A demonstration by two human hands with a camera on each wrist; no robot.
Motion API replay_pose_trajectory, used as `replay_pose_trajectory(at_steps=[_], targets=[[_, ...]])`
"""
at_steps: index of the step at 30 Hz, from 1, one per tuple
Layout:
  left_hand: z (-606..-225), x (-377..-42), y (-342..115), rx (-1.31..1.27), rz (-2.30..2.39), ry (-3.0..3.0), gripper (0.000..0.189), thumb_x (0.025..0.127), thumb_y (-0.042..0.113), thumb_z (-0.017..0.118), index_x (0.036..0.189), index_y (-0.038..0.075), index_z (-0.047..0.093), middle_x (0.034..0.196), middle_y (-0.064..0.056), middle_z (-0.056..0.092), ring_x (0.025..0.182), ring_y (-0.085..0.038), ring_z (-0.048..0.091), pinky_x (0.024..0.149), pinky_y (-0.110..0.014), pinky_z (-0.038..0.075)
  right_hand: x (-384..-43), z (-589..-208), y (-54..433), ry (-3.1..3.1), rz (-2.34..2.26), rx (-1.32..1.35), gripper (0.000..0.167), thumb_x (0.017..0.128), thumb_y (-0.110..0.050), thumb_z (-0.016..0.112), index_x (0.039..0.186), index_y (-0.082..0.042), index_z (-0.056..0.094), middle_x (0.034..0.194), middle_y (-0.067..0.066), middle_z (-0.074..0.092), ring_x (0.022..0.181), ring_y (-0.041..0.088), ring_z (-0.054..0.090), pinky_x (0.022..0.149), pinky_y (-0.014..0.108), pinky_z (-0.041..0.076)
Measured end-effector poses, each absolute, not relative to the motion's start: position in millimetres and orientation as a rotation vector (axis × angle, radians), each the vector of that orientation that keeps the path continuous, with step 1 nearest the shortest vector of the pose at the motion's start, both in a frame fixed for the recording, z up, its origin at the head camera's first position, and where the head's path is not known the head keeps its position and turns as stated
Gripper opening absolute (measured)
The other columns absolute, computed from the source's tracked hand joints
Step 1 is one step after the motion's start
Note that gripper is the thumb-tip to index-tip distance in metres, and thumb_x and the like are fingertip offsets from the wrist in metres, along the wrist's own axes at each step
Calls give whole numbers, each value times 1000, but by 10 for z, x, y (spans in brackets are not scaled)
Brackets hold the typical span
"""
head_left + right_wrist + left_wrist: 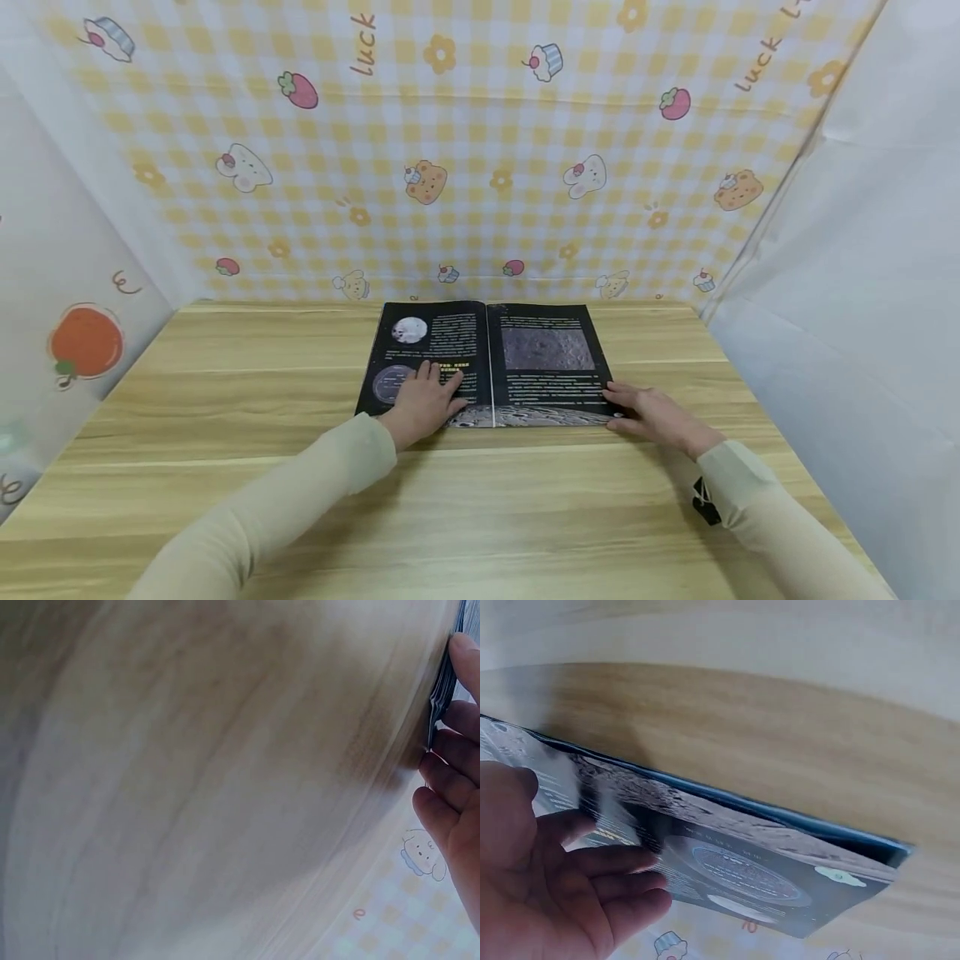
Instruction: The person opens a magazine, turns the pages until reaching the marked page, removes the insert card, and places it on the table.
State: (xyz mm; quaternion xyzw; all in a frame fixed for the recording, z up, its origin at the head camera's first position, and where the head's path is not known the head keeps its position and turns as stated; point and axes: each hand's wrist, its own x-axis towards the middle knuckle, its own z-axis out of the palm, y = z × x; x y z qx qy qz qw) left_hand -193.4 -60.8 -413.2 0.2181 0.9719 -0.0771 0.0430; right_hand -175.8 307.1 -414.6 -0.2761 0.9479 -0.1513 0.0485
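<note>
An open magazine [551, 392] with dark pages, pale text and pictures of a cratered grey surface lies on the wooden table. My left hand [429, 404] rests on the lower part of its left page, fingers spread; the left wrist view shows this hand [577, 885] palm side, above the printed page [742, 874]. At the lower right corner, my right hand [652, 417] touches the magazine with thumb and fingertips. Seen from the right wrist, those fingers [454, 761] lie along the layered page edges [442, 686], partly cut off by the frame.
The wooden table [525, 517] runs back to a yellow checked cloth [480, 208] printed with cartoons. White sheeting [840, 292] hangs on the right, and a printed white sheet [75, 250] on the left. A small black object [705, 502] shows beside the right sleeve.
</note>
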Motion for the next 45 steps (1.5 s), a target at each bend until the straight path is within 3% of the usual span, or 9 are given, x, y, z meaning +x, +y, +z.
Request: replay_pose_trajectory(at_steps=[5, 7, 12, 15, 23, 32, 45], targets=[[-4188, -1914, -602, 729, -144, 2986, 61, 97, 46, 43, 136, -1, 43, 143, -21, 41, 131, -36, 40, 105, -45, 38, -1756, -4153, 3065, 2867, -473, -825, 55, 88, -30, 64, 128, 6, 54, 137, 27, 45, 123, 44, 46, 99, 52, 41], [-4203, -1907, -591, 740, -144, 2988, 60, 97, 44, 43, 139, 1, 41, 142, -23, 41, 129, -37, 43, 103, -44, 41, -1754, -4152, 3062, 2853, -481, -805, 55, 89, -30, 64, 129, 6, 53, 139, 26, 44, 124, 44, 45, 100, 52, 40], [-4193, -1914, -550, 731, -223, 2952, 54, 99, 44, 39, 147, 21, 33, 143, -24, 38, 129, -38, 43, 99, -44, 44, -1761, -4125, 3066, 2849, -486, -792, 49, 90, -25, 62, 128, 6, 54, 138, 27, 44, 123, 45, 46, 99, 52, 40], [-4181, -1926, -517, 708, -260, 2930, 52, 99, 44, 38, 148, 24, 32, 144, -24, 36, 130, -37, 42, 100, -43, 44, -1776, -4107, 3068, 2866, -457, -851, 44, 91, -22, 61, 124, 7, 56, 134, 29, 48, 118, 46, 50, 96, 52, 43], [-4179, -1912, -431, 782, -331, 2871, 51, 101, 35, 38, 146, 13, 34, 151, -10, 32, 137, -31, 34, 104, -40, 41, -1780, -4156, 3078, 2978, -256, -1066, 27, 89, -12, 62, 110, 4, 67, 118, 26, 61, 102, 41, 62, 86, 46, 51], [-4150, -1904, -381, 768, -432, 2860, 50, 102, 31, 38, 146, 8, 34, 151, -11, 33, 136, -30, 36, 103, -37, 42, -1729, -4180, 3109, 3083, -186, -1188, 14, 81, 1, 67, 93, -4, 70, 104, 16, 69, 93, 31, 67, 79, 40, 55], [-4144, -1910, -338, 733, -422, 2867, 49, 101, 28, 38, 145, 6, 36, 149, -13, 35, 134, -31, 39, 101, -38, 44, -1714, -4255, 3122, 3212, -382, -1208, 12, 80, 1, 69, 90, -6, 68, 87, 6, 72, 78, 22, 69, 70, 34, 57]])
